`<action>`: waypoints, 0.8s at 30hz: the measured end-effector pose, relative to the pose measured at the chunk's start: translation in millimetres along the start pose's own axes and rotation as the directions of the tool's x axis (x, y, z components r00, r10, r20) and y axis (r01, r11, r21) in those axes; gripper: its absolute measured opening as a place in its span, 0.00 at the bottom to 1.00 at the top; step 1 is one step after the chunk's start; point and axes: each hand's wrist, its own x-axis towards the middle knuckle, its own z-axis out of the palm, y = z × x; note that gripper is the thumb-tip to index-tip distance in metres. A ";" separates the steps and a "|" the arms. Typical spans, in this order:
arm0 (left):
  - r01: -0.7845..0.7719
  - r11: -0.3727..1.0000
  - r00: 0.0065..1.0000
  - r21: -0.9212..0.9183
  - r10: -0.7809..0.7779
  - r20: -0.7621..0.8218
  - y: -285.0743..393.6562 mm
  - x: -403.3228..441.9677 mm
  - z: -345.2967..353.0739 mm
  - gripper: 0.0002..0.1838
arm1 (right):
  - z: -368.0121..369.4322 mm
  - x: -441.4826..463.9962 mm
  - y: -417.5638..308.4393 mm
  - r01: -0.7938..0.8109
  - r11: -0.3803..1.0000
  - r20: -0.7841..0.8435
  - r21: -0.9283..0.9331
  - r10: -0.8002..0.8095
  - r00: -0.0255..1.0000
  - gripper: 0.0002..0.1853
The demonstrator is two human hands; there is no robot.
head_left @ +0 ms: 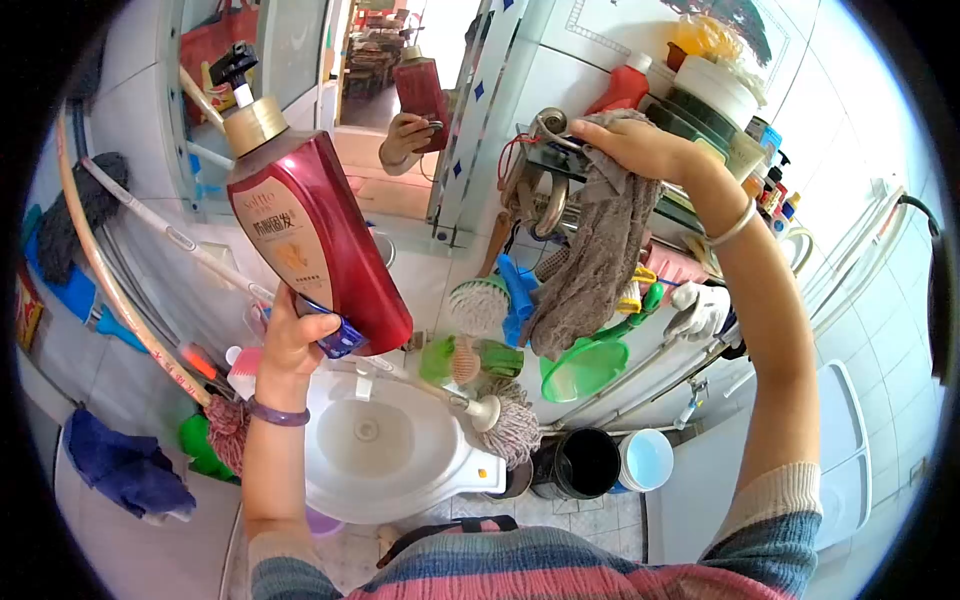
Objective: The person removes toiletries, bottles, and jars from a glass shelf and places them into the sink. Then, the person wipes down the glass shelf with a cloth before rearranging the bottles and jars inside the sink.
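My left hand [292, 338] is closed around the lower part of a big dark red shampoo bottle [335, 250] with a gold collar and a black pump. A small blue packet or tube [342, 338] is also gripped there, against the bottle's base; its kind is hard to make out. Up at the wall rack, my right hand [635, 145] has its fingers over the top of a grey-brown towel [595, 250], which hangs down. Beside those fingers are metal hooks [552, 205]. The towel partly hides the rack behind it.
Below is a white washbasin [385, 445]. A mirror [400, 120] reflects the bottle. The right shelf carries a red bottle [625, 85] and several containers. Brushes, a green strainer [585, 370], a glove [698, 310], black [577, 463] and white buckets [646, 460], and mop handles crowd around.
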 end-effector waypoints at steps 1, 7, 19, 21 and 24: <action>0.001 1.000 1.000 -0.001 -0.001 -0.005 -0.6 -0.7 -1.0 0.50 | 2.0 3.8 -1.9 0.025 1.000 0.000 -0.001 -0.025 1.000 0.35; -0.011 0.997 1.000 -0.071 0.010 -0.013 1.6 -3.8 11.2 0.49 | -1.5 13.3 -16.7 -0.056 0.998 0.060 -0.035 0.058 0.997 0.42; 0.013 0.976 0.998 -0.218 -0.025 -0.054 -13.4 -4.9 14.8 0.41 | 16.6 17.8 -6.4 0.145 0.965 -0.170 -0.217 -0.184 0.968 0.24; 0.008 0.982 0.998 -0.186 -0.019 -0.058 -13.3 -4.5 16.8 0.41 | 34.0 9.5 -5.5 0.086 0.994 -0.426 -0.063 -0.104 0.899 0.24; 0.004 0.986 0.996 -0.168 -0.018 -0.085 -11.1 -5.9 19.3 0.40 | 36.2 0.8 -7.8 0.007 0.999 -0.516 0.044 0.017 0.857 0.31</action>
